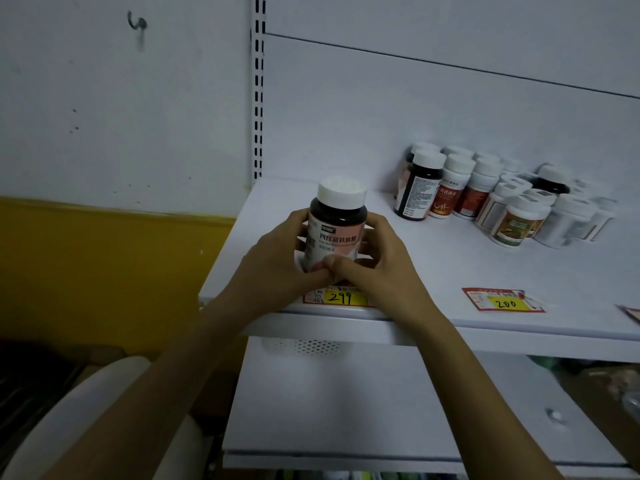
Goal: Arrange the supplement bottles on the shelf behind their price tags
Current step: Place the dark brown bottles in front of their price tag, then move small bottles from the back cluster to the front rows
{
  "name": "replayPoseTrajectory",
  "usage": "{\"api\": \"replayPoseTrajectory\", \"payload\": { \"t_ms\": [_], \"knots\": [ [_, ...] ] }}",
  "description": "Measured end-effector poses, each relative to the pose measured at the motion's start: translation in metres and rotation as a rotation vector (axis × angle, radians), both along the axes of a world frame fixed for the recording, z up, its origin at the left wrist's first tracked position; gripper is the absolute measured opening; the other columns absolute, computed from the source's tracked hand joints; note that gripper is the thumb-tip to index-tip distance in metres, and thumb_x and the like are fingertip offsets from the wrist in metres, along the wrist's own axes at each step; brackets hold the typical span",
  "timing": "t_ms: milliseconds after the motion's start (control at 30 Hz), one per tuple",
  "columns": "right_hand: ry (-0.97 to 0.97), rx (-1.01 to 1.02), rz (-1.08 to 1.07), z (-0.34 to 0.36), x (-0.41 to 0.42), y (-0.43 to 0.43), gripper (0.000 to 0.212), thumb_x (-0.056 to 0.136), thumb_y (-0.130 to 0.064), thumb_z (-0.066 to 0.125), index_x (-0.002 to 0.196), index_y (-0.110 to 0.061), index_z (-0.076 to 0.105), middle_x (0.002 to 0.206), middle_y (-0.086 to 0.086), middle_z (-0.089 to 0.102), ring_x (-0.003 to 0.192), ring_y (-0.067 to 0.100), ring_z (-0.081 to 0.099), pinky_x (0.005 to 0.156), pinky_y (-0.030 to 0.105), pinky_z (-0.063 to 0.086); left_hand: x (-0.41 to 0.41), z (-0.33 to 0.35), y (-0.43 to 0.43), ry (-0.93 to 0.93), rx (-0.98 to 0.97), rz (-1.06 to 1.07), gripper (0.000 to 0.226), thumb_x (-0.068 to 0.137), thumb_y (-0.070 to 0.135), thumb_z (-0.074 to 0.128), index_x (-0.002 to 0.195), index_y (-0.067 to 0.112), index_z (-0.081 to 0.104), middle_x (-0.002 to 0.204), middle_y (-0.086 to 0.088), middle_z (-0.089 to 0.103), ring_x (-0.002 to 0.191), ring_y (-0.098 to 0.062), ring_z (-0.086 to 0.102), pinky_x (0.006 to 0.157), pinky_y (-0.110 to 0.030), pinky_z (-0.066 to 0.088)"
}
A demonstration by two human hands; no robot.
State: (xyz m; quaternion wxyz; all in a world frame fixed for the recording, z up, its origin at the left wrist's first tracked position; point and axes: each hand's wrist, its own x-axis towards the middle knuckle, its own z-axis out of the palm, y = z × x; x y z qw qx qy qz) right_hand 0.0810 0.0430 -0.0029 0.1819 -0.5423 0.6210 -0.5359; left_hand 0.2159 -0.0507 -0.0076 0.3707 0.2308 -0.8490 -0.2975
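Within a two-handed grip, left hand (pixel 277 258) and right hand (pixel 377 261) both curled round it, the dark white-capped bottle (pixel 337 223) is upright on the shelf (pixel 433 271) just behind the 299 tag (pixel 346 298) (seemingly the first placed), while the cluster of bottles (pixel 502 199) far right of the grip awaits sorting.

A white slotted upright (pixel 259 88) stands in dim light. Left of it is a scuffed white wall (pixel 104 116) with a dark hook (pixel 137 23) high up and a yellow band (pixel 104 271) low down. Right of it, a white back panel (pixel 433 109) rises behind the shelf (pixel 415 268).
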Motion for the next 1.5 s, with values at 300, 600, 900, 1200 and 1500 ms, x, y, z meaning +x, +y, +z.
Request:
{"api": "replayPoseTrajectory", "payload": {
  "t_ms": [300, 600, 900, 1200, 1500],
  "knots": [
    [-0.021, -0.021, -0.035, 0.006, 0.002, 0.005, 0.077, 0.069, -0.056, 0.071, 0.136, -0.031, 0.040, 0.127, -0.007, 0.058, 0.118, 0.009, 0.055, 0.100, 0.039, 0.048, 0.008, 0.005, 0.008, 0.173, -0.025, 0.120, 0.107, 0.065, 0.045, 0.077, 0.146, 0.019, 0.014, 0.146, -0.003, 0.037, 0.125, -0.010, 0.040, 0.100, -0.031, 0.038],
    [0.009, -0.130, -0.112, 0.021, -0.042, 0.033, 0.044, 0.084, -0.036, 0.065, 0.125, -0.025, 0.053, 0.118, -0.007, 0.062, 0.109, 0.003, 0.058, 0.085, 0.015, 0.049, -0.009, 0.010, 0.050, 0.218, -0.498, 0.193, 0.065, 0.078, 0.045, 0.059, 0.131, 0.015, 0.036, 0.127, -0.011, 0.056, 0.114, -0.015, 0.047, 0.094, -0.026, 0.042],
    [0.043, -0.262, -0.268, 0.039, -0.144, 0.076, 0.016, 0.089, -0.025, 0.061, 0.104, -0.021, 0.064, 0.097, -0.014, 0.068, 0.091, 0.001, 0.065, 0.080, 0.017, 0.053, -0.139, 0.025, 0.101, 0.033, -0.401, -0.023, 0.071, 0.080, 0.052, 0.054, 0.140, 0.020, 0.033, 0.137, 0.002, 0.048, 0.119, -0.006, 0.042, 0.095, -0.006, 0.030],
    [-0.023, -0.284, -0.428, 0.044, -0.263, 0.093, 0.008, 0.088, -0.018, 0.060, 0.096, -0.018, 0.064, 0.093, -0.005, 0.066, 0.087, 0.007, 0.063, 0.081, 0.023, 0.052, -0.266, 0.035, 0.116, -0.144, 0.051, -0.014, 0.064, 0.081, 0.032, 0.068, 0.135, 0.016, 0.037, 0.136, -0.002, 0.047, 0.115, -0.011, 0.046, 0.090, -0.022, 0.038],
    [0.148, -0.385, -0.451, 0.009, -0.288, 0.058, 0.022, 0.087, -0.012, 0.058, 0.108, -0.005, 0.059, 0.103, 0.010, 0.065, 0.091, 0.015, 0.059, 0.080, 0.028, 0.052, -0.330, 0.019, 0.095, -0.222, 0.142, 0.227, 0.054, 0.072, 0.038, 0.073, 0.114, 0.014, 0.049, 0.112, -0.003, 0.062, 0.096, -0.017, 0.057, 0.085, -0.039, 0.049]
  ]
}}
